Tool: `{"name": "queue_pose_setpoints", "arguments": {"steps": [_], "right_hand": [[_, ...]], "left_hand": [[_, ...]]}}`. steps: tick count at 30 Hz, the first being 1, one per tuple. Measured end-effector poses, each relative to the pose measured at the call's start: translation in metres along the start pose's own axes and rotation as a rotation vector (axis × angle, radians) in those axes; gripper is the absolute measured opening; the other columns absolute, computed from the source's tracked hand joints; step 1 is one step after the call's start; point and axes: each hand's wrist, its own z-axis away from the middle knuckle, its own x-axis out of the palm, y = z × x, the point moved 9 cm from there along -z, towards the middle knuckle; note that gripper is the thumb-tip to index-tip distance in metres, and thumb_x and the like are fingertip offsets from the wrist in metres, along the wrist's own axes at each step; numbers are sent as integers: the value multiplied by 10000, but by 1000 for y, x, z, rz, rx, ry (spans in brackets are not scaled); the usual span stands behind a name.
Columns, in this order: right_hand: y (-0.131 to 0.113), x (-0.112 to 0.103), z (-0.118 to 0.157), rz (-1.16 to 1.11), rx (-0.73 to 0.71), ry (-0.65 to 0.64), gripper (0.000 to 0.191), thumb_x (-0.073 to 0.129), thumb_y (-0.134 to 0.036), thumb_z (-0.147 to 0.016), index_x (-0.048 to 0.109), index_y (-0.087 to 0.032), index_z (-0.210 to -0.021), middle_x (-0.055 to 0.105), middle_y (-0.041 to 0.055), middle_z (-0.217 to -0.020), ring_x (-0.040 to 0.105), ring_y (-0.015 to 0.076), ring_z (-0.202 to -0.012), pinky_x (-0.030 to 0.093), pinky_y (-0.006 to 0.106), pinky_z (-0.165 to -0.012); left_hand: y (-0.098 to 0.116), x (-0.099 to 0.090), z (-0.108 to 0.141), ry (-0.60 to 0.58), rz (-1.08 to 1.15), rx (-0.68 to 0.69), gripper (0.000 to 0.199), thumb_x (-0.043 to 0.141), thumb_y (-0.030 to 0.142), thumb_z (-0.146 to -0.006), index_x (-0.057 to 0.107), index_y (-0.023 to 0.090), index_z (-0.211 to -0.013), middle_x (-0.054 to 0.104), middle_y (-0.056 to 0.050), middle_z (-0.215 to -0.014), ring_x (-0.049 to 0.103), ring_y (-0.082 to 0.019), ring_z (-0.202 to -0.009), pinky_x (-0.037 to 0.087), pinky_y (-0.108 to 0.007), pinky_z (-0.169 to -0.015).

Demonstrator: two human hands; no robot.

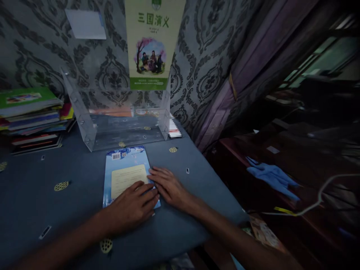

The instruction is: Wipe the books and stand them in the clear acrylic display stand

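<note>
My left hand (133, 204) hides the lower part of the blue book's (126, 159) pale panel, whose print is too small to read. The top edge cuts off the green poster (152, 45). Pixelation obscures the white item (174, 128) by the clear stand (128, 137). My elbows lie out of view.

Through our single head-worn camera, we look forward and down from close above the bench (75, 165), facing the patterned wall (206, 45) toward twelve o'clock.

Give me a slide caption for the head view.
Both hands rest on a blue book before a clear acrylic stand.
</note>
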Motion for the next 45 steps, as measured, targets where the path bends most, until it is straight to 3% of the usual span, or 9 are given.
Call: {"name": "queue_pose_setpoints", "arguments": {"steps": [6,10,16,21,28,35,39,42,45], "right_hand": [[-21,-9,30,-69,41,17,504,492,-119,-950,519,-197,-1447,646,126,-1386,535,231,-1371,451,482,-1153],[-31,-16,46,-92,73,56,574,530,-164,-952,435,-235,-1513,623,123,-1413,556,233,-1349,459,474,-1149],[-34,-18,53,-139,77,84,517,521,-186,-973,477,-249,-1484,679,117,-1330,632,233,-1256,510,460,-1099],[-35,-16,50,-117,21,73,449,528,-192,-982,547,-235,-1429,700,126,-1292,640,250,-1241,529,484,-1068],[-42,-14,45,-90,3,28,418,534,-192,-993,594,-293,-1394,720,80,-1270,647,246,-1235,539,492,-1058],[-38,-11,45,-61,31,-4,359,530,-224,-1000,628,-279,-1341,678,93,-1336,620,256,-1270,539,499,-1063],[-34,-1,38,-6,61,-65,471,566,-311,-991,516,-272,-1458,498,117,-1538,500,285,-1403,497,519,-1111],[-40,8,34,12,27,-101,601,579,-342,-985,379,-285,-1549,433,121,-1585,411,295,-1465,426,554,-1167],[-50,11,37,39,4,-95,696,600,-372,-974,288,-273,-1588,424,151,-1585,383,311,-1479,398,581,-1180]], "left_hand": [[12,-7,-5,33,-50,80,152,587,149,-956,664,127,-1086,729,-101,-1106,660,-230,-1024,499,-384,-905],[16,-6,-6,20,-74,102,152,558,162,-971,666,134,-1075,721,-100,-1080,639,-232,-1030,499,-387,-897],[21,-1,-5,-42,-84,146,151,532,176,-988,670,138,-1038,712,-100,-989,638,-231,-967,516,-397,-885],[21,-3,6,-75,-93,150,223,510,132,-986,659,107,-1150,722,-121,-1125,646,-238,-1072,500,-393,-977],[10,-18,44,-193,-11,40,380,495,112,-981,563,119,-1355,690,-140,-1247,613,-242,-1210,453,-392,-1065],[-15,-27,90,-171,8,-167,436,505,179,-1002,502,205,-1437,616,-135,-1391,531,-281,-1344,432,-487,-1134],[-41,-25,112,-146,27,-432,684,524,473,-997,284,213,-1582,318,-182,-1628,291,-359,-1513,425,-537,-1144],[-41,-21,119,-177,74,-469,773,502,505,-1000,140,222,-1621,222,-173,-1666,224,-349,-1537,418,-518,-1154],[-33,-21,121,-203,87,-460,831,528,533,-981,111,213,-1624,198,-184,-1668,205,-351,-1542,414,-512,-1156]]}}
